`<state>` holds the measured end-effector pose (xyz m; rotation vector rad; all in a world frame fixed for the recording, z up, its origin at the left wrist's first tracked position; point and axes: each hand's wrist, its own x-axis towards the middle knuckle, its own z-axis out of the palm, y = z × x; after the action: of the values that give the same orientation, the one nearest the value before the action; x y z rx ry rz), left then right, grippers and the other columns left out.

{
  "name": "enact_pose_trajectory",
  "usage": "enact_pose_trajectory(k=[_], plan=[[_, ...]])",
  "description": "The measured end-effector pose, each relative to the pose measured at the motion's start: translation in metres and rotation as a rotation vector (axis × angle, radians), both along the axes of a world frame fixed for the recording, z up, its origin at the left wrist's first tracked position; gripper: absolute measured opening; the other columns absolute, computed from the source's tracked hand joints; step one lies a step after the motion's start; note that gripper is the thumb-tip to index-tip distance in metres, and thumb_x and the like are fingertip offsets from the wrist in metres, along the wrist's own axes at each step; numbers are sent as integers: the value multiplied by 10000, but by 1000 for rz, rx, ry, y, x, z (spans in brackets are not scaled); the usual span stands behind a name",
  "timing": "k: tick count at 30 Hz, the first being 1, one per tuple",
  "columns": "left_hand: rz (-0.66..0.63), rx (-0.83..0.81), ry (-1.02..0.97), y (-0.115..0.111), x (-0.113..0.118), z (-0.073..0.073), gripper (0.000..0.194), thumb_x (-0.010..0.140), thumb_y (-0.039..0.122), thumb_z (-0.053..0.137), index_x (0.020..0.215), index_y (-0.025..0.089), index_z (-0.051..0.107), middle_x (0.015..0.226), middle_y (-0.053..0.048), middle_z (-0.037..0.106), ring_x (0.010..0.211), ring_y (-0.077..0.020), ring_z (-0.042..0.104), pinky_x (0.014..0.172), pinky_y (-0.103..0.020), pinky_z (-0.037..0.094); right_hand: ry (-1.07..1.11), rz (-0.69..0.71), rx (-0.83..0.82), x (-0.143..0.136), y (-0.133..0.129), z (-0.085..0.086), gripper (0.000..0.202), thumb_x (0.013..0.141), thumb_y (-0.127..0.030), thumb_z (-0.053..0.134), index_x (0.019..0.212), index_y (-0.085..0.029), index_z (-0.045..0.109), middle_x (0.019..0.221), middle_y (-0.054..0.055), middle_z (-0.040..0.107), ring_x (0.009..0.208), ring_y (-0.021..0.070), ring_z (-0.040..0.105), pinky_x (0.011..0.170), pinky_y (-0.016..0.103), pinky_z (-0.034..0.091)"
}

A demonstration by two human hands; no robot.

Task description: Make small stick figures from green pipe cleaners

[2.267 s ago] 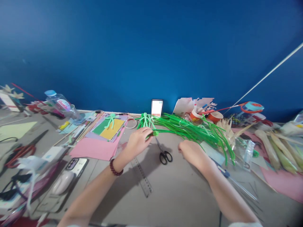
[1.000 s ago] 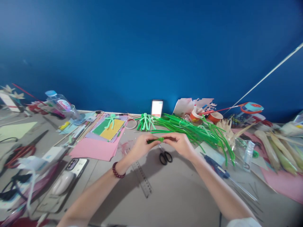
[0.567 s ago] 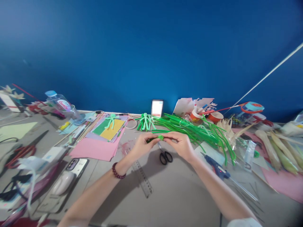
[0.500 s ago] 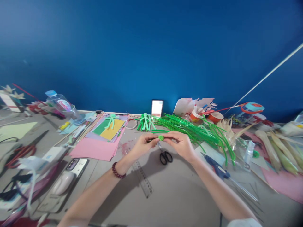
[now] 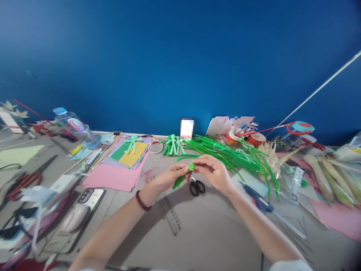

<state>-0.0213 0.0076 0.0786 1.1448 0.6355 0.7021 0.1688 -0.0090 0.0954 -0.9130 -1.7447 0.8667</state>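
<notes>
Between both hands is a green pipe-cleaner piece (image 5: 192, 166), with a tightly coiled ball at its top and green strands sticking out below my left palm. My left hand (image 5: 170, 177) is closed round its lower part. The fingertips of my right hand (image 5: 213, 170) pinch the coiled ball from the right. Just below the fingers lie black-handled scissors (image 5: 197, 187), their blades partly covered by the hands. A clear ruler (image 5: 171, 215) rests on the table nearer to me. Beyond my hands stand light green pipe-cleaner figures (image 5: 173, 145).
Many loose green pipe cleaners (image 5: 225, 150) spread behind my right hand. To the right lies a blue glue gun (image 5: 258, 199). On the left are pink paper sheets (image 5: 114, 177), a phone (image 5: 91, 197) under a white mouse (image 5: 75, 218), and a plastic bottle (image 5: 73, 124).
The green pipe-cleaner piece has turned, so its strands now show below my left hand. My left wrist has rotated and dropped slightly, while my right fingers stay at the coiled ball.
</notes>
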Motion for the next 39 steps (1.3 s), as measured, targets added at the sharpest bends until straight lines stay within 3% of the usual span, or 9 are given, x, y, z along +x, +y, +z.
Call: enact_pose_trajectory(k=[10,12,20,31,39], plan=[[146,70,24,-1,3,0,420,708,522,674,552,145,572,559,7,513,561,-89,458,604,-223,389,-344,-89,571,2,-1,2,243,884,-143,537,1061,-218,685,973,84,690,893,190,623,780,330,530],[167,68,25,-1,4,0,418,724,510,665,539,147,575,550,8,516,559,-89,459,611,-224,389,-381,-92,612,3,0,0,253,881,-134,537,1068,-215,685,967,83,698,883,194,621,772,332,529],[184,-108,-26,-8,13,3,437,721,553,651,587,137,629,571,-9,563,567,-109,488,611,-253,391,-257,-73,255,-1,1,0,295,816,-282,658,1107,-232,660,1026,82,660,848,180,634,768,312,545],[138,-172,-51,-10,10,9,342,777,458,627,876,137,691,815,-63,665,703,-153,583,687,-283,456,-181,-95,176,-3,2,1,223,848,-264,594,1044,-252,699,937,59,677,784,173,632,757,323,535],[201,-204,-120,-8,13,3,322,661,398,770,752,108,664,694,-38,644,610,-113,586,635,-238,459,-137,-87,11,1,5,0,240,850,-251,568,1043,-239,710,980,64,695,858,187,654,769,317,545]])
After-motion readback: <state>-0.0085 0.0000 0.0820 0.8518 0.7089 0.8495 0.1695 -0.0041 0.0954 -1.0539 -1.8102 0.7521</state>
